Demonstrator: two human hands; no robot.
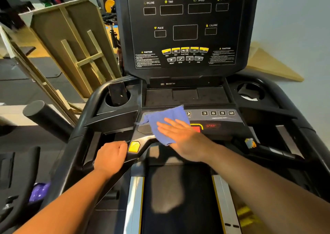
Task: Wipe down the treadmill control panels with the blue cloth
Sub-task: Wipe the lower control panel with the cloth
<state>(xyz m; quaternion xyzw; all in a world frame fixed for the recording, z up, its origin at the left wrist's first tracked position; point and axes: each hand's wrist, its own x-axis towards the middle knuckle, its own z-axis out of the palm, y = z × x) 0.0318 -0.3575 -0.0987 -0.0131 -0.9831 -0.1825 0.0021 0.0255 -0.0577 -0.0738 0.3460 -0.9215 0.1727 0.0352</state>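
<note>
A blue cloth (pixel 167 120) lies spread on the treadmill's lower control panel (pixel 223 119), covering its left half. My right hand (pixel 180 137) presses flat on the cloth, fingers stretched toward the upper left, next to the red stop button (pixel 196 127). My left hand (pixel 111 156) is wrapped around the black handlebar (pixel 132 157) beside a yellow button (pixel 134 146). The upright display panel (pixel 184 31) stands behind, dark, with labels for incline, time, speed and pulse.
A phone (pixel 117 93) stands in the left cup holder; the right cup holder (pixel 250 91) holds something pale. Wooden frames (pixel 71 42) lean at the left. The treadmill belt (pixel 178 198) runs below between silver rails. A purple object (pixel 38 191) lies low left.
</note>
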